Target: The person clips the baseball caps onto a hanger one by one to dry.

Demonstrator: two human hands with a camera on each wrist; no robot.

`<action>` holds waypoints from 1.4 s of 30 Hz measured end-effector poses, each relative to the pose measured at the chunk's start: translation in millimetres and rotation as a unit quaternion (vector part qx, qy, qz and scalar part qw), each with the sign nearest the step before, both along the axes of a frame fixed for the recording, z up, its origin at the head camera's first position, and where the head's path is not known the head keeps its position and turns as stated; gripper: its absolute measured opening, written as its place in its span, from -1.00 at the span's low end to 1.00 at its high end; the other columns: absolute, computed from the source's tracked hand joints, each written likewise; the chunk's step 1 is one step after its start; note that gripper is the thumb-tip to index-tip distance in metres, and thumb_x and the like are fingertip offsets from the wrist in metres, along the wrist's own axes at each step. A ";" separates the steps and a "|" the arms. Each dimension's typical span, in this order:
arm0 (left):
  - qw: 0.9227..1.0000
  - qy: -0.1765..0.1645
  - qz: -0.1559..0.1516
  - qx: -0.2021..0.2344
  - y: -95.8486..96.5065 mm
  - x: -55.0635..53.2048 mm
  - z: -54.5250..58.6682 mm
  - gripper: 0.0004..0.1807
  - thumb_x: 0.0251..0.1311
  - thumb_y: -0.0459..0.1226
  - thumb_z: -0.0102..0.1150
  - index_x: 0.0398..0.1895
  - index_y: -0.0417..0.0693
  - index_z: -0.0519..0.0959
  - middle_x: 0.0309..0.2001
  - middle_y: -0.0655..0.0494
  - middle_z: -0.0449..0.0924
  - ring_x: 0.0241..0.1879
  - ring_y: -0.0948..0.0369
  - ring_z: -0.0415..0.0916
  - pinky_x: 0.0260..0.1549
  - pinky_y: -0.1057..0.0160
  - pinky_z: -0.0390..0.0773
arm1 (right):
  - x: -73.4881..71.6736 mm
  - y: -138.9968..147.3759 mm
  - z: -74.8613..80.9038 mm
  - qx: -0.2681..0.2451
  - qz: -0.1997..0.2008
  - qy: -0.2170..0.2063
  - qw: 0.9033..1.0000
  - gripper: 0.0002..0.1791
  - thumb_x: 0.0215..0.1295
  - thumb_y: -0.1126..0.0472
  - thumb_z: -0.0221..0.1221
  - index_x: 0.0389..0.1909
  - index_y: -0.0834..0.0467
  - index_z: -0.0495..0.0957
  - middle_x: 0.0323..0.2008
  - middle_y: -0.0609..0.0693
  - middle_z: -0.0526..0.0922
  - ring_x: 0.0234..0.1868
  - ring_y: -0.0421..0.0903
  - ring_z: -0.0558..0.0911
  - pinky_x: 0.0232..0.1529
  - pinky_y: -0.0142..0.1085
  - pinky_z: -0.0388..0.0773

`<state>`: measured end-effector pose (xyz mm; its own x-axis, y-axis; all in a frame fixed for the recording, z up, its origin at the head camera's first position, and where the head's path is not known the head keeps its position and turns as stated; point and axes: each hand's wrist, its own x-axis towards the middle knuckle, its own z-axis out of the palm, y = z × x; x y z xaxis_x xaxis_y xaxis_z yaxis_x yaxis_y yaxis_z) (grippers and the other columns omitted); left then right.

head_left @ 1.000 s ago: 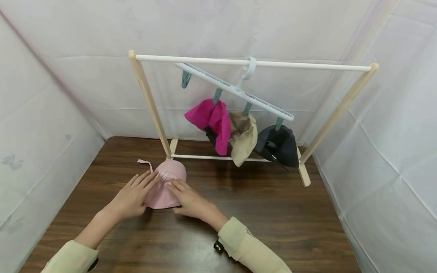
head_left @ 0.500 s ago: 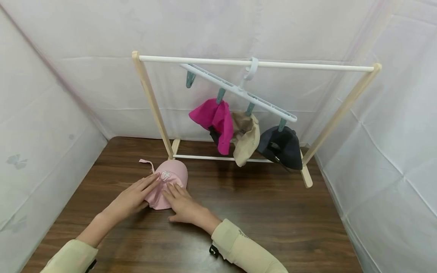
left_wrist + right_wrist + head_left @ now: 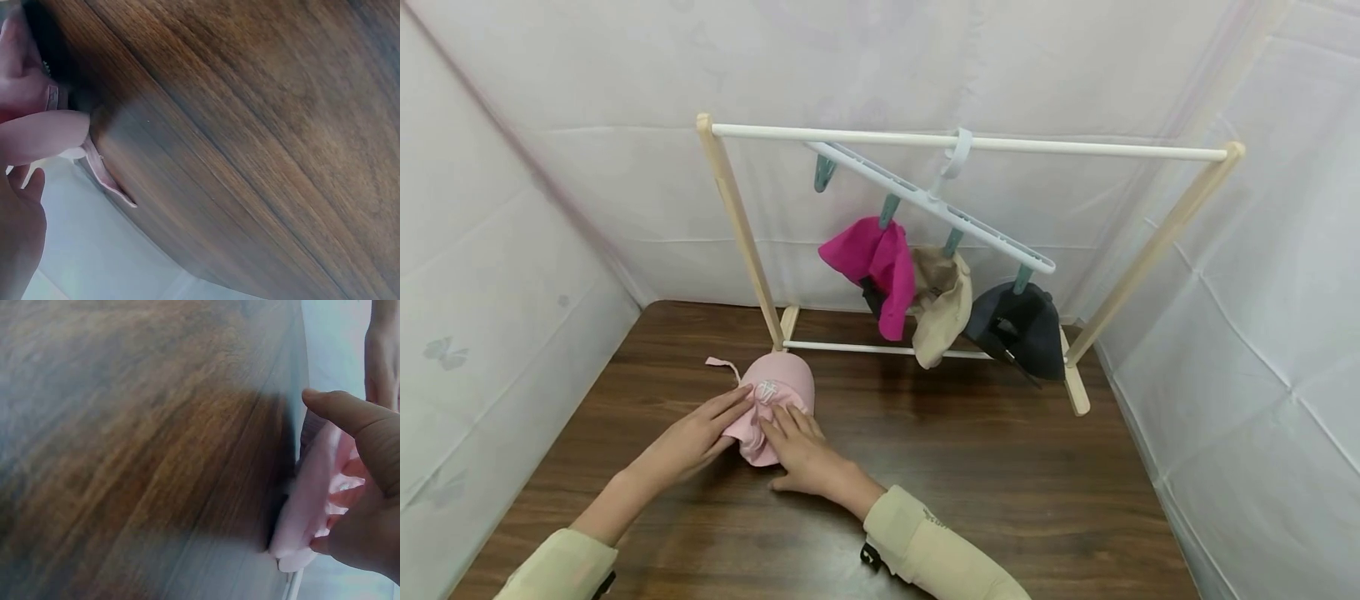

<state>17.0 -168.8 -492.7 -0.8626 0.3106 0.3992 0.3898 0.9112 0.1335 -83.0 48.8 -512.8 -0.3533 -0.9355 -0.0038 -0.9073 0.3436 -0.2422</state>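
A pink baseball cap (image 3: 793, 379) with white embroidery lies on the dark wooden table (image 3: 925, 500), in front of the rack's left foot. Its thin strap (image 3: 724, 363) sticks out to the left. The fingers of my left hand (image 3: 688, 442) rest across the cap's left side, extended. From the right, my right hand (image 3: 811, 460) presses its spread fingers onto the crumpled near part. The right wrist view shows the right thumb (image 3: 340, 409) held away from the pink cloth (image 3: 306, 494). In the left wrist view, the left hand (image 3: 22, 231) is partly cut off beside the cap.
A wooden rack with a white top rod (image 3: 1075, 148) stands behind. From it hangs a tilted clip hanger (image 3: 917, 198) bearing a magenta hat (image 3: 891, 271), a beige cap (image 3: 953, 308) and a dark cap (image 3: 1037, 337). Its leftmost clip (image 3: 824, 173) holds nothing. White cloth walls surround the table.
My right hand has shifted slightly left over the cap, and the cap's near part has bunched into folds. The left hand stays on the cap's left side. The head view has shifted slightly.
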 end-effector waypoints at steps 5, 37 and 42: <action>0.999 -0.009 0.030 0.025 9.4 2.6 3.4 -0.48 0.36 -0.29 0.24 0.34 -0.31 0.47 0.35 -0.24 0.43 0.22 -0.18 0.48 0.41 0.60 -0.18 | 0.7 1.6 -2.1 -0.046 -0.008 0.027 0.999 -0.05 0.24 -0.11 0.40 0.55 0.06 0.18 0.53 0.09 0.22 0.54 0.13 0.18 0.48 0.03 0.24; 0.984 0.072 0.118 0.110 48.7 -13.2 -5.0 -0.34 0.04 -0.61 0.38 0.29 -0.30 0.49 0.16 -0.19 0.59 0.06 -0.11 0.62 0.07 0.11 0.54 | -38.4 23.6 25.1 -0.226 -0.024 -0.061 0.972 -0.65 0.56 0.25 0.05 0.27 0.13 0.57 0.21 -0.04 0.66 0.23 -0.17 0.61 0.26 -0.37 0.50; 0.981 0.059 0.131 0.131 57.3 -19.8 0.8 -0.41 0.15 -0.59 0.30 0.29 -0.29 0.47 0.10 -0.19 0.63 0.04 -0.09 0.64 -0.04 -0.11 0.59 | -45.7 28.9 33.8 -0.233 -0.041 -0.075 0.969 -0.65 0.56 0.26 0.05 0.25 0.12 0.59 0.16 -0.01 0.69 0.14 -0.12 0.67 0.17 -0.31 0.58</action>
<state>-2.8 -111.5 -491.9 -0.8424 -0.0419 0.5372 0.1743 0.9222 0.3453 -128.7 77.7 -479.0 -0.4541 -0.8172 0.3549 -0.8243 0.2343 -0.5154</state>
